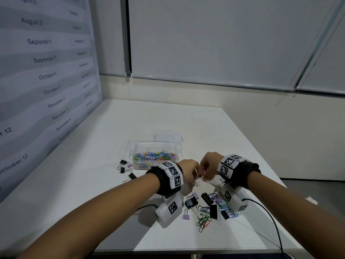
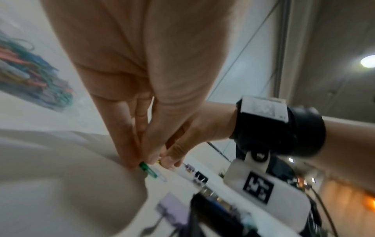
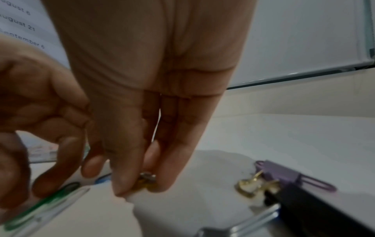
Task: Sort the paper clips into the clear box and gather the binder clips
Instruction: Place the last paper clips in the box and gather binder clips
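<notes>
Both hands meet above the clip pile, pulling at tangled paper clips.
Left hand (image 1: 188, 171) grip: fingers pinched on a green paper clip (image 2: 148, 169). Right hand (image 1: 209, 166) grip: fingertips pinched on a small metal clip piece (image 3: 147, 177); exact item unclear. Clear box (image 1: 155, 146) sits open just beyond the hands, loaded with coloured paper clips. Three black binder clips (image 1: 123, 166) lie left of the box; mixed binder and paper clips (image 1: 204, 212) lie on the surface under the wrists.

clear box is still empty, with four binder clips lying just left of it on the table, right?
Not empty: the head view shows the clear box already holding a heap of coloured paper clips. The four binder clips do lie just left of it on the table.
</notes>
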The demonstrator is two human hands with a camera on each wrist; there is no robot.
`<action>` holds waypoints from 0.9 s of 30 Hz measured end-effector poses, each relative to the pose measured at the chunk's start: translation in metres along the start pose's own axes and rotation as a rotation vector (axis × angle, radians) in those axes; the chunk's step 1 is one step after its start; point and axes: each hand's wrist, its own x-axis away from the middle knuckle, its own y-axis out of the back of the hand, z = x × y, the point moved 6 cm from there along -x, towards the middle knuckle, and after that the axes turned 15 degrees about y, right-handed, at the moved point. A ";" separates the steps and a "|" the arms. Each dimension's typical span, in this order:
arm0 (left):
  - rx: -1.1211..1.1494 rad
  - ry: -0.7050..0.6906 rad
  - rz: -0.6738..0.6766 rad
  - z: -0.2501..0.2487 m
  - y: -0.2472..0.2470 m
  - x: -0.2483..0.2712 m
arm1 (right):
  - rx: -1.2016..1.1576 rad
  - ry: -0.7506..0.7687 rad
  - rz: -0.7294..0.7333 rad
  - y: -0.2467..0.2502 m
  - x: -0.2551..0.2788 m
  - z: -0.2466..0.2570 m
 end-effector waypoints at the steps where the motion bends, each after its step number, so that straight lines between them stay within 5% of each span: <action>1: -0.043 -0.021 -0.008 -0.001 -0.001 0.000 | -0.004 -0.004 0.003 0.000 0.000 0.000; 9: -0.201 -0.148 -0.071 -0.010 0.002 0.005 | -0.013 -0.006 -0.008 -0.001 0.004 -0.001; 23: -0.523 -0.038 0.013 0.001 -0.010 0.020 | 0.152 0.005 0.033 0.001 -0.006 0.013; 27: -0.602 -0.048 -0.053 0.012 -0.011 0.027 | 0.190 0.025 0.053 0.003 -0.008 0.020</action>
